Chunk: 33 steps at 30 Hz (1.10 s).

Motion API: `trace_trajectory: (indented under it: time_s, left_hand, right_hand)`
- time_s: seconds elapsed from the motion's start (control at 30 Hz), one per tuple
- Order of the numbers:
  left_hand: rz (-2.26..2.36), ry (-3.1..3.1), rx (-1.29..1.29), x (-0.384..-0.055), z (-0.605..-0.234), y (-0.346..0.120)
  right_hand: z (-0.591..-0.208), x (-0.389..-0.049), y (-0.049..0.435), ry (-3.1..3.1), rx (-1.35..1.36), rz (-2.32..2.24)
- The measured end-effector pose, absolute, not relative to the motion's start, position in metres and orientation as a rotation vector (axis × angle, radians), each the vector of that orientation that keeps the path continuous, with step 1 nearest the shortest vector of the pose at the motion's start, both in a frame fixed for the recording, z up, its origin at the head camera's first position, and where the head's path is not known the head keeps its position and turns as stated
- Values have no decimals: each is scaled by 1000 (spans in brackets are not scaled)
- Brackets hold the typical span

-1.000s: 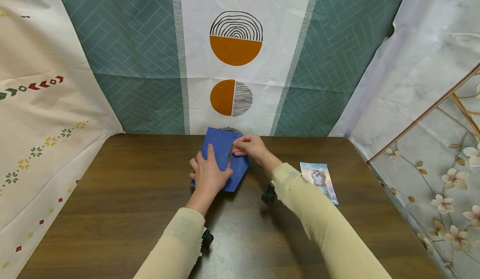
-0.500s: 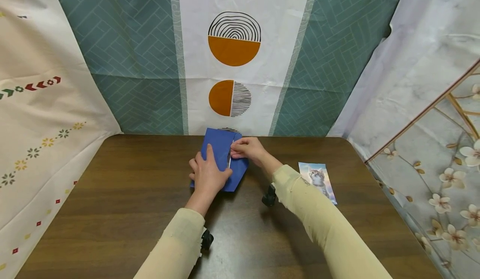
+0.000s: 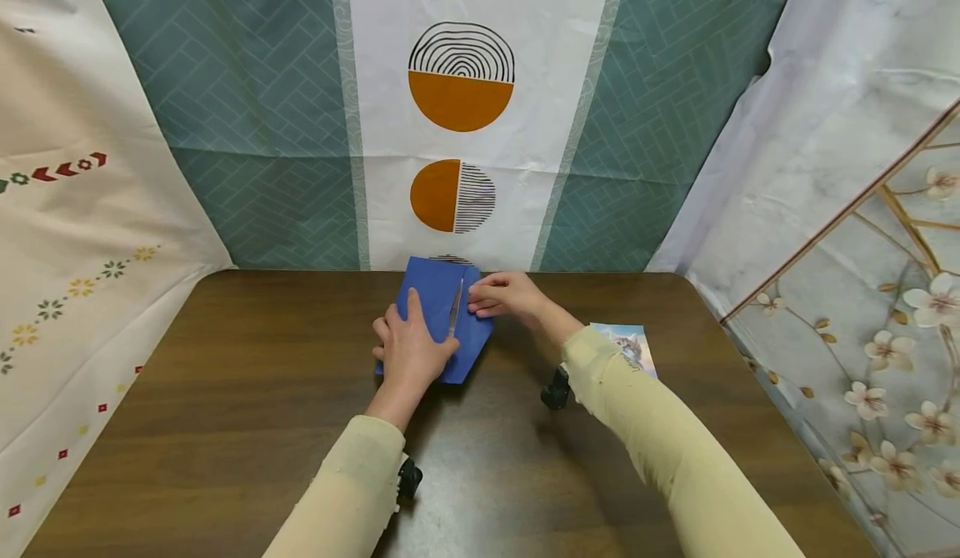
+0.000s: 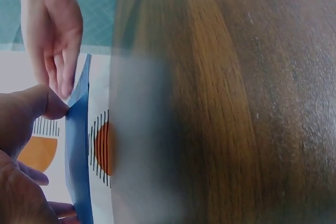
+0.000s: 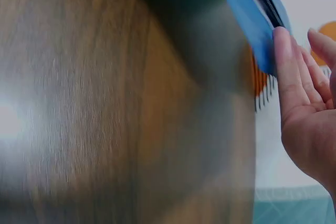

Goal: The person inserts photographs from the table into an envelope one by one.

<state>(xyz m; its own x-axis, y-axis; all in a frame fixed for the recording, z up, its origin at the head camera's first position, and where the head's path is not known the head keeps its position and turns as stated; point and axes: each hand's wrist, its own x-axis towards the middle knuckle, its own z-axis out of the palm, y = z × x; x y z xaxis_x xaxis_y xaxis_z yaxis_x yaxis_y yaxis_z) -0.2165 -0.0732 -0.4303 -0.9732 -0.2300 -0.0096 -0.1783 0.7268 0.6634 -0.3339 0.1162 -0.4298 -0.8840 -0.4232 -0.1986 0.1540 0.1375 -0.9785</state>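
A blue envelope (image 3: 431, 291), its flap (image 3: 472, 341) at the right, is held tilted up at the far side of the table. My left hand (image 3: 408, 345) grips it, thumb near the open slit (image 3: 455, 312) and fingers spread over the face and left edge. A pale strip shows inside the slit. In the left wrist view the envelope (image 4: 79, 145) appears nearly edge-on between thumb and fingers. My right hand (image 3: 510, 298) touches the flap side with extended fingers. The right wrist view shows its fingertip (image 5: 282, 40) against the layered edge.
A kitten picture card (image 3: 630, 343) lies on the brown wooden table (image 3: 285, 391) at the right, partly hidden by my right sleeve (image 3: 637, 424). A patterned cloth (image 3: 457, 208) hangs just behind the table's far edge; more cloths hang at both sides.
My right hand has shifted from the slit's edge to the right, onto the flap. The slit now shows fully. My left hand keeps its hold; the head view has turned slightly right.
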Motion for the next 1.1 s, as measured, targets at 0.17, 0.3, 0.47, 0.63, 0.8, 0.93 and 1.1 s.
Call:
trace_trajectory:
  time_s: [0.17, 0.3, 0.47, 0.63, 0.8, 0.93, 1.1]
  left_hand:
    - [-1094, -2854, 338, -215, -431, -76]
    - [-1091, -2857, 337, -214, -431, -78]
    - [-1093, -2862, 330, -214, -433, -81]
    - [-1082, -2875, 334, -214, -436, -83]
    - [-1074, -2869, 337, -214, -436, -85]
    - [-1075, -2867, 334, -214, -436, -86]
    - [-1076, -2875, 330, -213, -436, -85]
  right_hand:
    - [-421, -333, 145, 2013, -250, -1785]
    - [-414, -331, 174, 2070, -265, -1757]
    - [-404, -326, 212, 2133, -280, -1709]
    - [-399, -322, 248, 2169, -269, -1679]
    - [-395, -317, 279, 2231, -263, -1640]
    - [-395, -312, 300, 2259, -239, -1647]
    - [-400, -308, 322, 2289, -193, -1665]
